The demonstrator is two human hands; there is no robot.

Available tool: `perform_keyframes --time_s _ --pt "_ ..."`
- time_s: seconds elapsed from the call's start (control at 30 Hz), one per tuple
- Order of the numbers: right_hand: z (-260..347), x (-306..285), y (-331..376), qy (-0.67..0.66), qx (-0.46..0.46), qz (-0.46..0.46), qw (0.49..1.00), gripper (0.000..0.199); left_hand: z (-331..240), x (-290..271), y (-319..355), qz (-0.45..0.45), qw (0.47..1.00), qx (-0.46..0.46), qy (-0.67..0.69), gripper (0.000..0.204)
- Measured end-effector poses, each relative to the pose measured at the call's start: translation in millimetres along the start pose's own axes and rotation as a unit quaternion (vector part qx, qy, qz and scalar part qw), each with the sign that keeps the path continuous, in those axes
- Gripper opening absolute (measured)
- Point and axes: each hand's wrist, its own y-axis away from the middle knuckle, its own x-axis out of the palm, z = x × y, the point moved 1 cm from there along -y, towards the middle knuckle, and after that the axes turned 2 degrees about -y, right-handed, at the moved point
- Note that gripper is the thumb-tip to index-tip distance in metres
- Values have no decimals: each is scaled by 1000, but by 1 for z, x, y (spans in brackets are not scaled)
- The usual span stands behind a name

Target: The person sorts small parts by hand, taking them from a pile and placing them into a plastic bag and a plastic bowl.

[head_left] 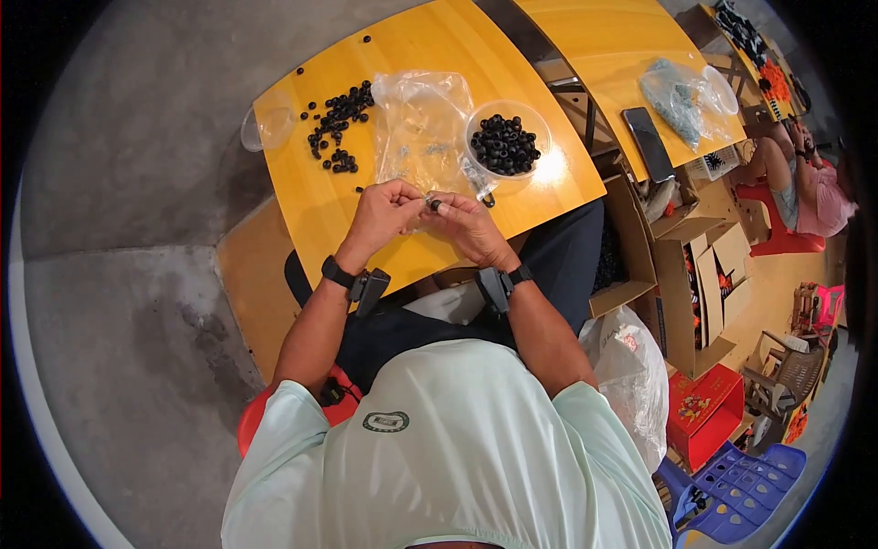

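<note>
Assembly step in hand: a small black ring (435, 204) is pinched between left hand (389, 212) and right hand (468, 226), fingers closed, over the yellow table (302, 197). Next move likely calls for fine fingertip alignment; spare rings sit in the clear bowl (507, 139).

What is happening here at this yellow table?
A seated person holds a small black ring between the left hand and the right hand, just above the yellow table. A clear bowl of more black rings stands ahead to the right, loose rings lie to the left, and a clear plastic bag lies between.
</note>
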Motion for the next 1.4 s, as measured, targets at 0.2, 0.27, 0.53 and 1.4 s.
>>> perform_keyframes --time_s 0.2,0.27,0.53,1.4 --pt "-1 -4 -2 -24 -4 12 1000 26 8 0 -6 -35 999 -4 28 12" --pt "0 -5 -1 -50 4 10 999 23 9 -5 -12 -31 998 -36 50 13" --pt "2 -3 -4 -53 -6 28 998 21 2 -15 -52 -155 896 146 -389 27" --pt "3 0 -2 -67 -1 34 997 24 -4 -8 -72 -177 876 174 -414 13"
